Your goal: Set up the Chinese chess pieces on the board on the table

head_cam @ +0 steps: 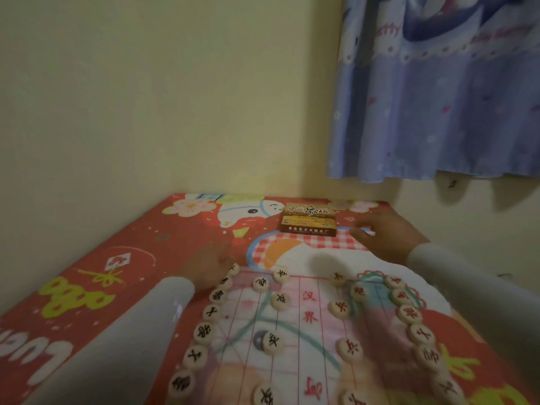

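Note:
A thin see-through chess board [309, 340] with red lines lies on the patterned table cover. Round pale wooden pieces stand on it: a black-lettered row [204, 331] down its left edge and a red-lettered row [412, 314] down its right edge, with more pieces such as a black one [280, 301] and a red one [340, 308] nearer the middle. My left hand [207, 268], blurred, is at the far end of the black row, touching the piece there. My right hand [385, 233] hovers flat beyond the board, fingers stretched toward the box, holding nothing.
The brown chess box [308, 219] lies at the far side of the table near the wall. The red cartoon table cover [102, 273] reaches to a yellow wall on the left and back. A blue curtain [438, 97] hangs at the upper right.

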Motion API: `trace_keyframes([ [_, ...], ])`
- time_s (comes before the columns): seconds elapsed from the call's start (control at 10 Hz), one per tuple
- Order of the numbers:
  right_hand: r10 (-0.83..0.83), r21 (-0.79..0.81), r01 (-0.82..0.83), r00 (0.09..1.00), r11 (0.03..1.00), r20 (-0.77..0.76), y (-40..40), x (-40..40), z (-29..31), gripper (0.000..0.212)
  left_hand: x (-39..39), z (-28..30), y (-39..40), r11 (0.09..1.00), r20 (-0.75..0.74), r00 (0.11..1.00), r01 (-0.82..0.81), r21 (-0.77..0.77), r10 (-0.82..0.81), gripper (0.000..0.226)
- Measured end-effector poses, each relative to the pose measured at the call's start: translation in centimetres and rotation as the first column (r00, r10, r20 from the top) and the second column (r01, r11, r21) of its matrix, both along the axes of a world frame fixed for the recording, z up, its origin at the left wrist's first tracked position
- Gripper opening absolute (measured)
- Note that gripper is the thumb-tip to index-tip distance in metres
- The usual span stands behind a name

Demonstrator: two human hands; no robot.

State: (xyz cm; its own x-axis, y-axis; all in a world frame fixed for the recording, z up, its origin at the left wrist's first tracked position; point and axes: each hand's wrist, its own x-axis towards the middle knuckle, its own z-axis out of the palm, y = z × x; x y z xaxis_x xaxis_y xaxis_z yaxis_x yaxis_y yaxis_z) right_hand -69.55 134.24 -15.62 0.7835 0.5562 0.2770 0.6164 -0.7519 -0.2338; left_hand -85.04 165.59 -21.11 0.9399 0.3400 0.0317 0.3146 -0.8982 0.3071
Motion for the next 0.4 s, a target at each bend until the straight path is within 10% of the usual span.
trace_keyframes([
  [0.4,0.085,0.307,-0.125,0.986,0.943,0.141,-5.3,-15.8,4.1,0.04,-13.3,-3.7,-0.5,0.993,0.004,0.997,-0.08,0.089,0.08,0.044],
])
